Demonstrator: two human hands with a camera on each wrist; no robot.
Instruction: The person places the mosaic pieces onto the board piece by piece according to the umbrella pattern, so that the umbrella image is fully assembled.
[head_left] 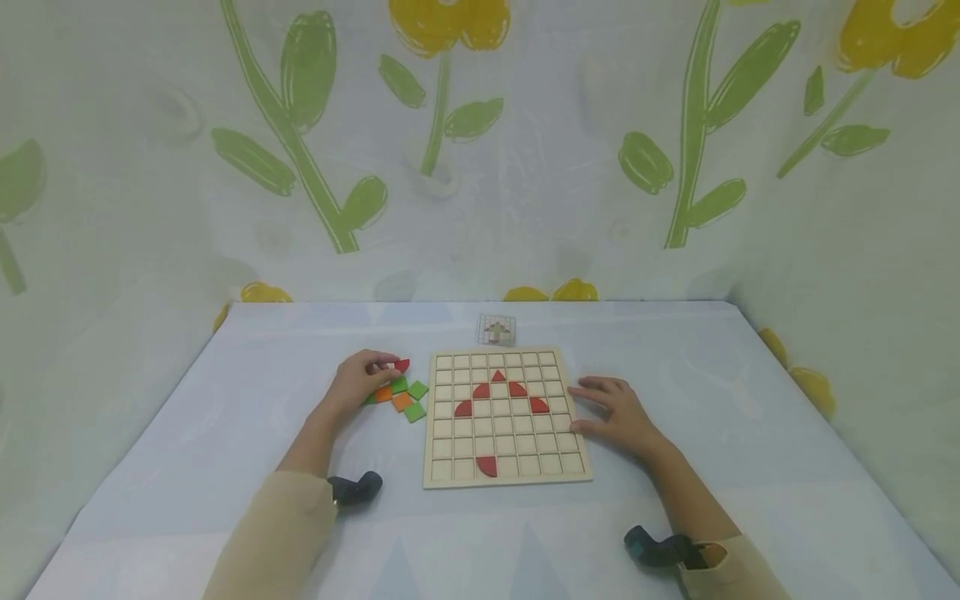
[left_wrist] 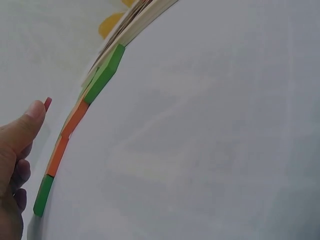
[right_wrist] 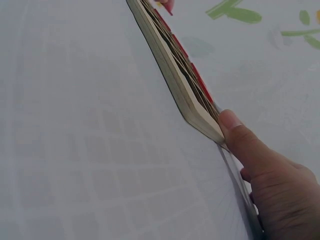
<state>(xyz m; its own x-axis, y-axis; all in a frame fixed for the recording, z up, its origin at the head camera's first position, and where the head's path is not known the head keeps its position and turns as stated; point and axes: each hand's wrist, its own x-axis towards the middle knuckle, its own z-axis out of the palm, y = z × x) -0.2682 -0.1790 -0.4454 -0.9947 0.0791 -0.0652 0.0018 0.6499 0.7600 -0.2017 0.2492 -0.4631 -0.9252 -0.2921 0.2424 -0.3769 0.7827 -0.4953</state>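
Between thumb and fingertips my left hand (head_left: 357,385) pinches a red quarter-round tile (head_left: 402,365), just over a small group of loose tiles left of the board. Among them lie an orange tile (head_left: 402,402) and a green tile (head_left: 415,412). In the left wrist view the red tile (left_wrist: 48,103) peeks past the thumb. A wooden grid board (head_left: 507,480) holds several red pieces, including a red triangle (head_left: 498,376) near its top. My right hand (head_left: 617,417) rests at the board's right edge, fingers extended, its thumb touching the rim in the right wrist view.
A small pattern card (head_left: 497,330) lies behind the board, printed with a grid and a coloured figure. The white table (head_left: 645,333) ends at a flower-printed backdrop (head_left: 540,208). Dark camera mounts (head_left: 660,550) are strapped to both wrists.
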